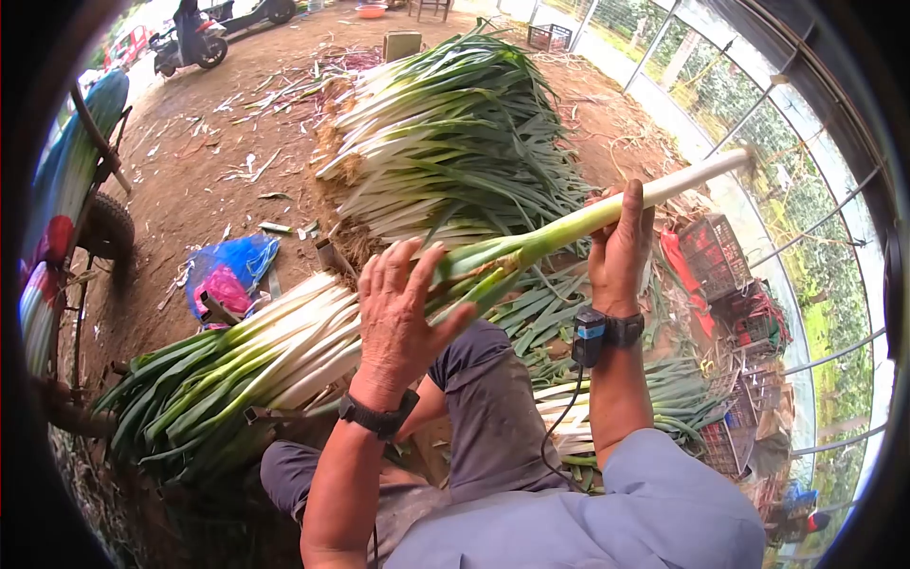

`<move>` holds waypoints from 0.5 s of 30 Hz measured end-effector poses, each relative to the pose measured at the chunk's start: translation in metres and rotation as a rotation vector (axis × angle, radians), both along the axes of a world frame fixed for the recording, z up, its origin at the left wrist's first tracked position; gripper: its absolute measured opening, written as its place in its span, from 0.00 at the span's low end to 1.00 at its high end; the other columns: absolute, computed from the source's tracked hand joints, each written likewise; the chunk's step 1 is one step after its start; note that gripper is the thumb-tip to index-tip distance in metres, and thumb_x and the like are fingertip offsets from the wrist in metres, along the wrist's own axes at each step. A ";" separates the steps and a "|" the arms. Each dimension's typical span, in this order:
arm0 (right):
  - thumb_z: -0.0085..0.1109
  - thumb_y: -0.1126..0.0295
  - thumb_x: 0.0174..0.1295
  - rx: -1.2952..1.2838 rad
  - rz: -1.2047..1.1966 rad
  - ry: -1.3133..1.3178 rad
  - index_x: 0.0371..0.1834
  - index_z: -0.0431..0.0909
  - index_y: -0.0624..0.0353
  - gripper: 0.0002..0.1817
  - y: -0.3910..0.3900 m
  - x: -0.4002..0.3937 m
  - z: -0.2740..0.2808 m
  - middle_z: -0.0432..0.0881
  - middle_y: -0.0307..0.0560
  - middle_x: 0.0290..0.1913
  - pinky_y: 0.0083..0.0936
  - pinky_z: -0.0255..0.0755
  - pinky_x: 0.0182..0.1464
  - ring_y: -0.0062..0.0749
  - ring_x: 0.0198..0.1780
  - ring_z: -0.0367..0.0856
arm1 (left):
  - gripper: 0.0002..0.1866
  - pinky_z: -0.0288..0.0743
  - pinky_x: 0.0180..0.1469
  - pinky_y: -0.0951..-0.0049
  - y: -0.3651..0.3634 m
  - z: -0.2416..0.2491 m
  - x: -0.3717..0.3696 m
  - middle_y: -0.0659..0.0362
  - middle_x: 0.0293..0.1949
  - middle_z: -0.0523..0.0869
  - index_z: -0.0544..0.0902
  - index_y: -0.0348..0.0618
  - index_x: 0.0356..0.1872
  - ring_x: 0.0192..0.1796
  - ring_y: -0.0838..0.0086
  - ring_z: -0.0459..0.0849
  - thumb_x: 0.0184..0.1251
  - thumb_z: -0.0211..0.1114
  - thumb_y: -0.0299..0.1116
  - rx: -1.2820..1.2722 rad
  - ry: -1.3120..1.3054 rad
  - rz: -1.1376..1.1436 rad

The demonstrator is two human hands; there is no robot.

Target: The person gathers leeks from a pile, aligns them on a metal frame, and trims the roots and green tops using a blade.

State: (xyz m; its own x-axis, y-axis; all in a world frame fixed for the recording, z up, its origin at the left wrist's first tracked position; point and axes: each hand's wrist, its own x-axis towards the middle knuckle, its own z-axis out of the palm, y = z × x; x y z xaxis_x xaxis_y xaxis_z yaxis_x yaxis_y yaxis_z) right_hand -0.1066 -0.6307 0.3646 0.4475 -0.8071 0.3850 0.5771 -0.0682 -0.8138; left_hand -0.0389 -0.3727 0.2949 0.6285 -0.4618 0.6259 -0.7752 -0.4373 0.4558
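Note:
A large green onion with a long white shank slants across in front of me, its root end up at the right. My right hand is wrapped round its pale green middle part. By the leafy end is my left hand, its fingers stretched out and the thumb apart; whether the palm touches the leaves is hidden. Below and left of that hand, a bundle of green onions lies on a low metal frame, leaves toward the lower left.
Beyond my hands rises a big heap of green onions. More green onions lie right of my knee. Plastic crates line the right side. Blue plastic netting is on the soil, and a cart wheel stands at left.

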 end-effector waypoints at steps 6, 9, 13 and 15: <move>0.61 0.52 0.75 -0.247 0.218 -0.006 0.46 0.76 0.59 0.19 0.021 0.005 -0.020 0.82 0.45 0.40 0.32 0.81 0.44 0.35 0.38 0.85 | 0.42 0.79 0.41 0.55 -0.029 0.021 -0.032 0.49 0.42 0.85 0.73 0.46 0.69 0.40 0.53 0.85 0.49 0.81 0.35 -0.230 0.095 -0.249; 0.60 0.48 0.73 -0.509 0.282 0.132 0.55 0.75 0.64 0.27 0.038 -0.007 -0.025 0.80 0.49 0.47 0.35 0.80 0.51 0.35 0.45 0.83 | 0.18 0.81 0.41 0.59 -0.030 0.000 -0.054 0.49 0.35 0.85 0.83 0.46 0.47 0.38 0.52 0.87 0.52 0.73 0.26 -0.506 0.371 -0.279; 0.58 0.44 0.70 -0.351 0.594 0.057 0.79 0.56 0.63 0.44 0.073 0.005 -0.023 0.76 0.50 0.57 0.29 0.73 0.58 0.34 0.47 0.79 | 0.22 0.81 0.39 0.62 0.008 -0.013 -0.075 0.50 0.33 0.86 0.82 0.44 0.52 0.37 0.51 0.88 0.51 0.68 0.21 -0.647 0.353 -0.169; 0.56 0.41 0.73 -0.390 0.598 0.106 0.81 0.57 0.60 0.44 0.096 0.014 -0.024 0.76 0.45 0.55 0.25 0.71 0.53 0.27 0.45 0.77 | 0.22 0.81 0.38 0.62 0.033 -0.011 -0.085 0.49 0.33 0.86 0.82 0.43 0.52 0.37 0.52 0.89 0.52 0.68 0.21 -0.697 0.298 -0.082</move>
State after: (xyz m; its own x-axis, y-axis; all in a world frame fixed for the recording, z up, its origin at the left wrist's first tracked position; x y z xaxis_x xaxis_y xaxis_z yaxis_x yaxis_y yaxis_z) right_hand -0.0931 -0.5349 0.3411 0.8207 -0.2249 0.5253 0.5257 -0.0630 -0.8483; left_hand -0.1236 -0.3401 0.2834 0.7971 -0.0748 0.5992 -0.5939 0.0819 0.8004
